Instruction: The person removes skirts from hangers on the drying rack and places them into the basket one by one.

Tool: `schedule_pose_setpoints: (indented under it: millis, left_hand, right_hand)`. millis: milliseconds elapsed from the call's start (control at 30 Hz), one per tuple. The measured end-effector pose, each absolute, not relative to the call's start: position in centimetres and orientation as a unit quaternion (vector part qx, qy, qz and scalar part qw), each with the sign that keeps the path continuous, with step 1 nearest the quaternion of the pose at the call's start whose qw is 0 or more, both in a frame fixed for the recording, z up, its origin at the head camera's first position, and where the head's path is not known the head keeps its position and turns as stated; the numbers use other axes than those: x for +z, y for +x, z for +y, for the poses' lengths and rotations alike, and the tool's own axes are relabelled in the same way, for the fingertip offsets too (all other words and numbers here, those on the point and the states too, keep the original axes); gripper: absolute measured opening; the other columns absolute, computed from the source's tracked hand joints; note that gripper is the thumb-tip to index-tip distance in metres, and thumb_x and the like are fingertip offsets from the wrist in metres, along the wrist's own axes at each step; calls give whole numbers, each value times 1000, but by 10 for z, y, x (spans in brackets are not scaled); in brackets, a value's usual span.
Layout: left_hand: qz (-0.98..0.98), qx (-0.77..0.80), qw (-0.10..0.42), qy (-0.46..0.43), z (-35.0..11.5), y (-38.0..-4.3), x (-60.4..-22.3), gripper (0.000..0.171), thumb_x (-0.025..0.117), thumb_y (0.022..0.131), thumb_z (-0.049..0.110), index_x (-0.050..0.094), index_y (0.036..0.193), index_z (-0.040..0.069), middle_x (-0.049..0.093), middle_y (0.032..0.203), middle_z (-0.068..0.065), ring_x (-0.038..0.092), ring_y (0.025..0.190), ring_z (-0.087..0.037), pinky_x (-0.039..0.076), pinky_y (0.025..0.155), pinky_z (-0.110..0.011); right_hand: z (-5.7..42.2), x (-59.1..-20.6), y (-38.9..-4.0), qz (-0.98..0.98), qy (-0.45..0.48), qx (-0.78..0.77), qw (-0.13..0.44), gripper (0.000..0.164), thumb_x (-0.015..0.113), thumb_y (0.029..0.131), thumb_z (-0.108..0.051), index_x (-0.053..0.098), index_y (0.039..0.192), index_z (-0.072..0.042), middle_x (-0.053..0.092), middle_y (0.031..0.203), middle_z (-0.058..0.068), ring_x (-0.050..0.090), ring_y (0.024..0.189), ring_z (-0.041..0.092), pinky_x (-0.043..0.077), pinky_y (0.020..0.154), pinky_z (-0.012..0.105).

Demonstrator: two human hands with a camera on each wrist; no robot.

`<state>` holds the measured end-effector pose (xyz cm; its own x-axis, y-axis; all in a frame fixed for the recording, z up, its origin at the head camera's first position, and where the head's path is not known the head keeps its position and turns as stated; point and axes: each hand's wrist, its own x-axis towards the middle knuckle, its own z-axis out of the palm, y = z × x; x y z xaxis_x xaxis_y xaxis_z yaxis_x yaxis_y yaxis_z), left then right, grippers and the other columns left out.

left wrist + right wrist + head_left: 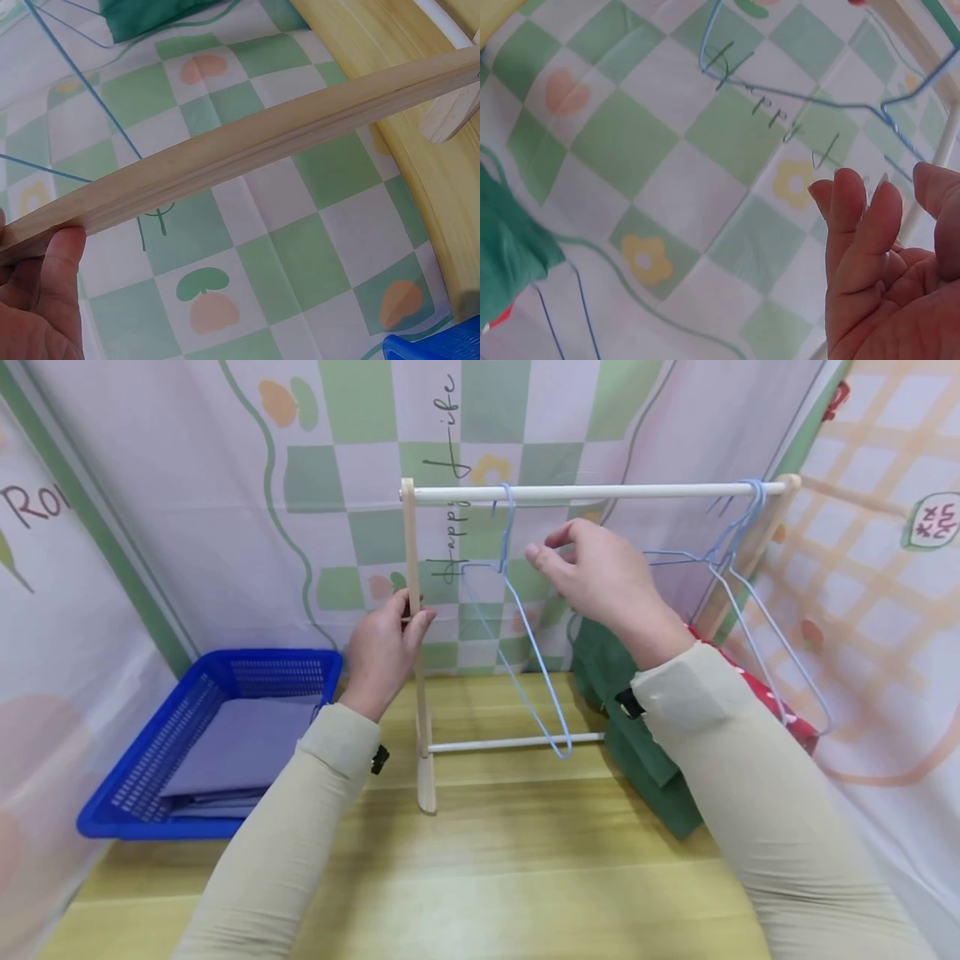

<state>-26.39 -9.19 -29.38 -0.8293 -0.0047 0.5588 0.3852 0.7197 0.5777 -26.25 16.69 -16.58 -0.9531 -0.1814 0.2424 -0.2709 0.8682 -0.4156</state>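
A small clothes rack with a white top rail [600,492] and a wooden side post [421,685] stands on the table. My left hand [385,647] grips that post, thumb on one side and fingers partly hidden behind it; the left wrist view shows the thumb against the wood [225,146]. A light blue wire hanger [534,643] hangs bare near the rail's left end. Just right of its neck, my right hand [600,572] is raised with loosely bent fingers and holds nothing. In the right wrist view the hanger [802,97] passes beyond the fingertips.
More blue hangers [738,547] are bunched at the rail's right end. Green cloth [645,768] and red cloth with white spots [802,727] are below, partly behind my right arm. A blue basket [142,827] with folded greyish-purple cloth [232,743] stands at the left.
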Motion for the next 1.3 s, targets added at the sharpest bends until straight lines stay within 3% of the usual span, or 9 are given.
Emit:
schedule_pose_setpoints:
  millis: [67,267,433,533,600,867,1100,1300]
  left_hand:
    - [-887,-360,270,-106,-92,-264,-293,32,57,108,40,66,108,9,74,91,-8,64,68,-22,54,60,-37]
    - [-886,-367,261,-105,-94,-264,-293,32,56,108,40,66,111,10,76,97,-9,67,72,-21,57,63,-37]
    - [-885,-375,255,-106,-94,-264,-292,32,57,108,40,67,112,10,76,101,-9,68,76,-22,57,65,-37]
    - [-884,-375,258,-107,-93,-264,-292,32,57,108,39,67,113,9,77,102,-10,68,76,-22,57,64,-38]
    - [-883,-375,260,-108,-93,-264,-292,32,58,108,39,68,114,9,76,101,-10,67,75,-22,56,63,-37]
    - [-882,-375,263,-109,-94,-263,-292,33,58,108,39,67,114,8,75,99,-9,63,70,-21,52,60,-36]
    - [-883,-376,260,-109,-93,-261,-292,34,57,108,40,68,115,9,75,100,-9,64,71,-22,53,60,-37]
    - [-883,-379,254,-106,-93,-261,-292,34,57,108,40,67,116,9,76,103,-9,66,74,-22,56,63,-38]
  right_hand:
    - [174,-163,-261,-961,112,228,109,62,46,104,-62,58,142,-14,78,110,9,72,95,24,48,87,46]
    - [194,-152,-257,-962,86,228,124,56,44,106,-57,60,140,-14,77,117,12,73,82,22,45,80,41]
    - [215,-147,-257,-969,47,198,137,55,42,107,-51,59,143,-13,70,135,12,66,118,35,46,94,53]
    - [227,-147,-256,-976,16,171,136,58,41,107,-48,55,148,-11,66,141,15,58,128,42,44,99,61]
    - [234,-149,-256,-979,0,152,139,58,41,107,-45,53,149,-8,66,139,19,57,127,45,44,100,63]
    - [264,-156,-257,-985,-37,99,135,53,46,105,-31,50,145,4,62,123,31,60,97,49,53,81,60]
    - [282,-161,-256,-988,-52,78,125,46,48,102,-23,51,133,11,59,115,35,55,95,53,50,77,62]
    - [290,-163,-256,-991,-71,58,100,39,48,102,-28,58,114,7,60,101,32,55,88,50,49,65,55]
